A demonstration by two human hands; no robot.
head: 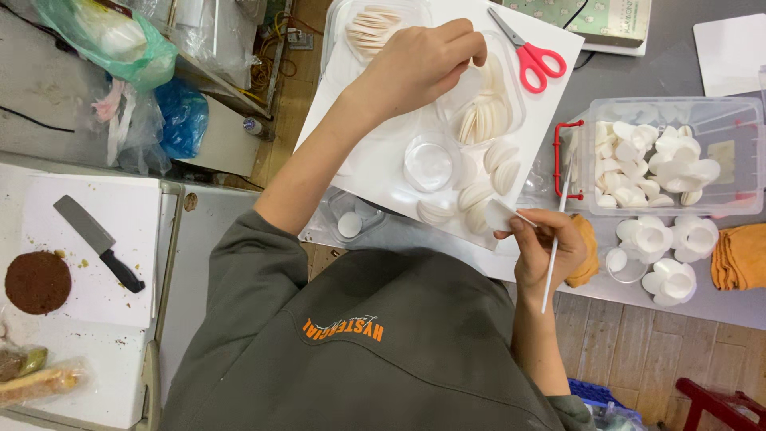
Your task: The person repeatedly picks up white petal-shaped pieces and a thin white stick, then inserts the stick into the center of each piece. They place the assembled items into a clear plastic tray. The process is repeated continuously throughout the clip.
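White disc (500, 214) and thin stick (556, 239) pinched in right hand (546, 247); left hand (423, 68) curled over clear tray (479, 120)

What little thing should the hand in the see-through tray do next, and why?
Probably the left hand should pinch one pale round disc from the clear plastic tray and lift it out. Its fingertips are curled down among the standing discs there, while the right hand is busy holding a small white round piece and a thin white stick.
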